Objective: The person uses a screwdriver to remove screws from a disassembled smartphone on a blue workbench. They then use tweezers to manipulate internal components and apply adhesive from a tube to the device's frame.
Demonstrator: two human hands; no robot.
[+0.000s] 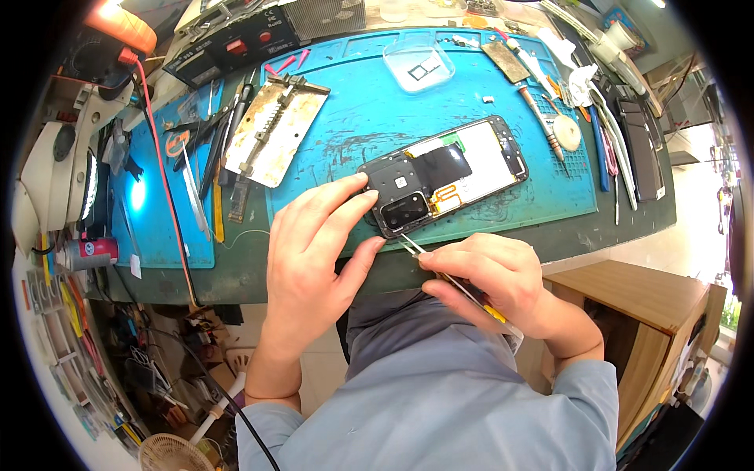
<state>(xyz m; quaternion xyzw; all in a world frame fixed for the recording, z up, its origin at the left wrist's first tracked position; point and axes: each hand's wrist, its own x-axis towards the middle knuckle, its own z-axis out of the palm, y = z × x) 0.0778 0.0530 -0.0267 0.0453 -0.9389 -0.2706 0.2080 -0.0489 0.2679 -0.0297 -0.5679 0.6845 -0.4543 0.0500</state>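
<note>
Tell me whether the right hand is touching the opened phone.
Apart. The head view shows a strip of mat between the right hand and the near edge of the opened phone; the hand grips tweezers pointing toward it.

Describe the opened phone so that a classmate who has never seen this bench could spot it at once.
Find the large blue mat; near its front edge, the phone lies aslant, the left hand at its left end, the tweezers in the right hand at its near corner. Unlike the clear tray beyond it, it is a dark-framed slab with a yellow-orange strip showing.
</note>
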